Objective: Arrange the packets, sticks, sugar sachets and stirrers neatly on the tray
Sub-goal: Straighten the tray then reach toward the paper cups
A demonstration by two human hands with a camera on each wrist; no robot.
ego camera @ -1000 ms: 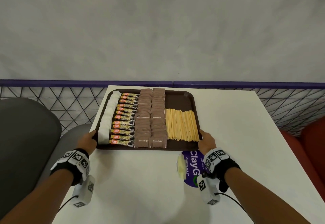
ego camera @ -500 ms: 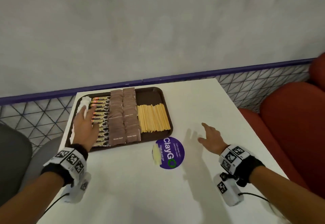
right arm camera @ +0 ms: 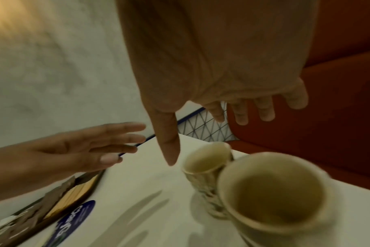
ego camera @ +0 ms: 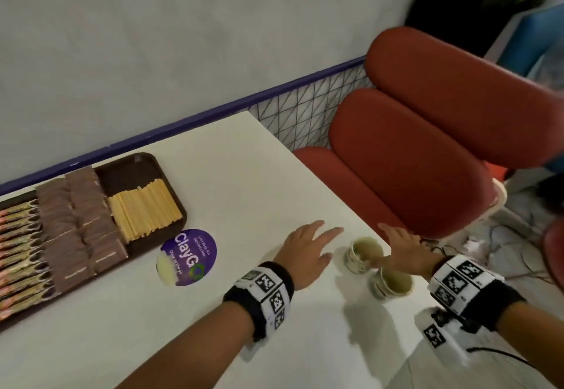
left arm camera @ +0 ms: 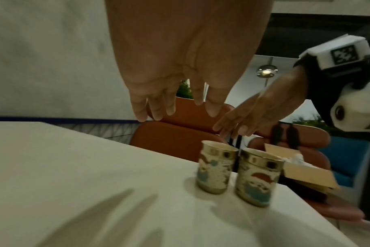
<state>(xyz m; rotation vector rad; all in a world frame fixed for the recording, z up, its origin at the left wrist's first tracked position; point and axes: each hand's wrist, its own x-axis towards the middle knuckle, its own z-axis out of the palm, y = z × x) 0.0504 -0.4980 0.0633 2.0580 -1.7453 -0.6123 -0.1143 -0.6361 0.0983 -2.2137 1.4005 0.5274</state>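
The dark brown tray (ego camera: pixel 143 165) lies at the table's far left, holding rows of coffee sticks (ego camera: pixel 18 248), brown sugar sachets (ego camera: pixel 76 224) and pale wooden stirrers (ego camera: pixel 146 208). Both hands are far right of it, above two small patterned paper cups (ego camera: pixel 363 255) (ego camera: pixel 392 282) near the table's right edge. My left hand (ego camera: pixel 308 251) hovers flat with fingers spread, just left of the cups. My right hand (ego camera: pixel 399 251) reaches over them, fingers straight, holding nothing. The cups (left arm camera: pixel 215 168) (left arm camera: pixel 257 178) stand side by side, and from above (right arm camera: pixel 207 158) (right arm camera: pixel 272 192) they look empty.
A round purple sticker (ego camera: pixel 190 256) sits on the white table (ego camera: pixel 244 175) beside the tray. Red padded seats (ego camera: pixel 412 160) stand right of the table, with a cardboard box (left arm camera: pixel 302 168) behind the cups. A purple-railed mesh fence (ego camera: pixel 305 114) runs along the wall.
Both hands have left the tray and swung right to the two cups. The head view has turned right, pushing the tray to the left edge.
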